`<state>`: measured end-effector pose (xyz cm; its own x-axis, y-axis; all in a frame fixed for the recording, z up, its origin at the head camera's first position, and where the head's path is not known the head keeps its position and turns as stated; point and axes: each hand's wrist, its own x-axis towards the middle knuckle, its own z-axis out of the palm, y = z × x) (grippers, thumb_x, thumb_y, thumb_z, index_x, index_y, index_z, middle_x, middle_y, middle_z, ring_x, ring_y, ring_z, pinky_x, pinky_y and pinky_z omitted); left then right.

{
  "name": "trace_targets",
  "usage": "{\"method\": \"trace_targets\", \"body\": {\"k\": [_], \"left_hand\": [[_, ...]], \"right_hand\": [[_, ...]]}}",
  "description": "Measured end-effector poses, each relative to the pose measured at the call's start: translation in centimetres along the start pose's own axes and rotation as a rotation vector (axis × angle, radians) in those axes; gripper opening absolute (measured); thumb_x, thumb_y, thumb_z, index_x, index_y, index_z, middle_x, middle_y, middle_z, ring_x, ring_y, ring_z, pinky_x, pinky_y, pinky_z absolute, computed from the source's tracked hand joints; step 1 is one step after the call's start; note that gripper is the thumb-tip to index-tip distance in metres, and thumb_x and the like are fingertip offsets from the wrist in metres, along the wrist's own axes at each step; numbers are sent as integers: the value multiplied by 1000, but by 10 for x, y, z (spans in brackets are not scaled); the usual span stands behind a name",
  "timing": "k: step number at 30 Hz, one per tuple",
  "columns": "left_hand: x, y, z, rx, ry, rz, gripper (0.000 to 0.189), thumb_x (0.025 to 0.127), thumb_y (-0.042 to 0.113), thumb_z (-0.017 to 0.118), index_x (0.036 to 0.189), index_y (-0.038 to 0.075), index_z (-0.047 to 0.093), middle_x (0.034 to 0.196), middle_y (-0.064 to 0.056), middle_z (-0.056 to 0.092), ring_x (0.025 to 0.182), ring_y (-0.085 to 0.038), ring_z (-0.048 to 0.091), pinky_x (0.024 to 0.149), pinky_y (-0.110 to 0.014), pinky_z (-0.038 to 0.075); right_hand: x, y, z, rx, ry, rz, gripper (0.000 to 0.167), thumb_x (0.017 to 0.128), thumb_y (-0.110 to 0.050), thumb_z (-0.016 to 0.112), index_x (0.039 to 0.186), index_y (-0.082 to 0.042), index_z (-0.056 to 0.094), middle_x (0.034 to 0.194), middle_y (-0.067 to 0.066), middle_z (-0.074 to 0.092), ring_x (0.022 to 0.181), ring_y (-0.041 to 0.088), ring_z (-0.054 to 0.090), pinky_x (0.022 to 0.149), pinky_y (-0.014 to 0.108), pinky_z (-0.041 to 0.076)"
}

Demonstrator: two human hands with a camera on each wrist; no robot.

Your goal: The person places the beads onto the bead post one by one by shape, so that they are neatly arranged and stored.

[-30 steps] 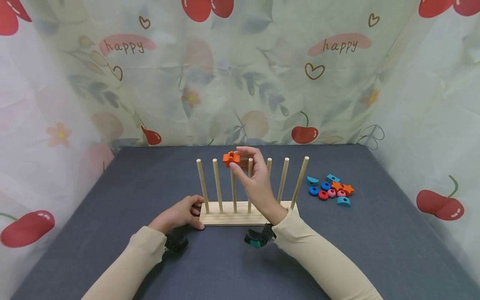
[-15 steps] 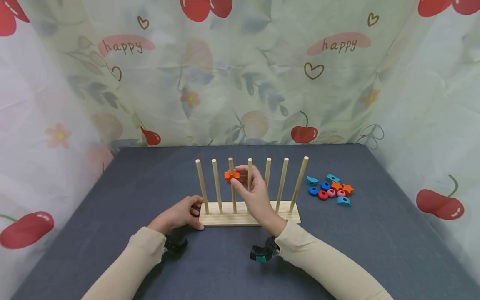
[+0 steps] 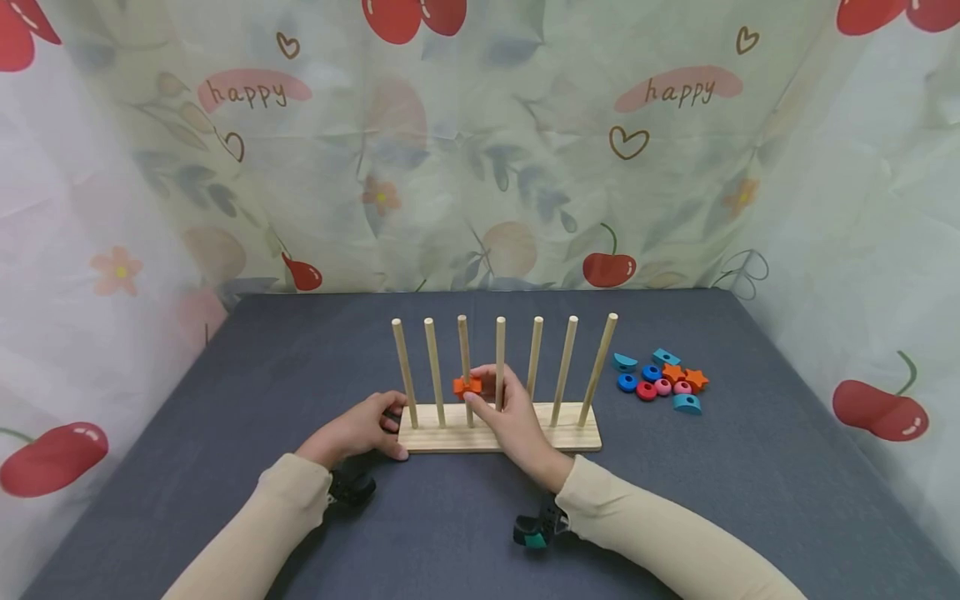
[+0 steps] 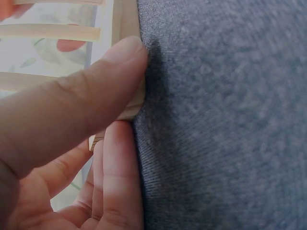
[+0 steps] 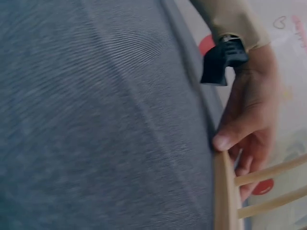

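I see the right hand (image 3: 519, 421) pinch the orange piece (image 3: 462, 387) between thumb and fingers, at the hand's ten o'clock, around a peg (image 3: 464, 346); the left hand (image 3: 363, 428) grips the base (image 3: 438, 439) at nine o'clock.

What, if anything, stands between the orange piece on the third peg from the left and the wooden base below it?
Nothing visible: beneath the orange piece, held by the right hand, the third peg shows bare down to the wooden base.
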<state>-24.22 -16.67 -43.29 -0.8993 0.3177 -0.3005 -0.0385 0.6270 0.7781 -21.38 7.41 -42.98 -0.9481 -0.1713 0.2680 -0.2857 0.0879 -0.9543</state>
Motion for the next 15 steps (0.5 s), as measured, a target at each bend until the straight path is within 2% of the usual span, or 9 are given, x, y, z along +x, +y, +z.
{"method": "trace_targets", "body": {"k": [9,15], "left_hand": [[2,0,0,4,3,-8,74,67,-3,85,132,1,49,123,-17,46,105,-27,53,84,-37,49],[2,-1,1,6,6,-11,74,66,-4,85,131,1,50,122,-16,46,104,-27,53,84,-36,49]], "right_hand": [[-5,12,-1,-5,-50,102,33,90,-8,67,120,-2,54,113,17,59,105,27,59,86,26,49],[-7,19,-2,-66,-79,122,30,89,-7,68,116,-4,55,114,14,59,105,27,59,90,34,47]]}}
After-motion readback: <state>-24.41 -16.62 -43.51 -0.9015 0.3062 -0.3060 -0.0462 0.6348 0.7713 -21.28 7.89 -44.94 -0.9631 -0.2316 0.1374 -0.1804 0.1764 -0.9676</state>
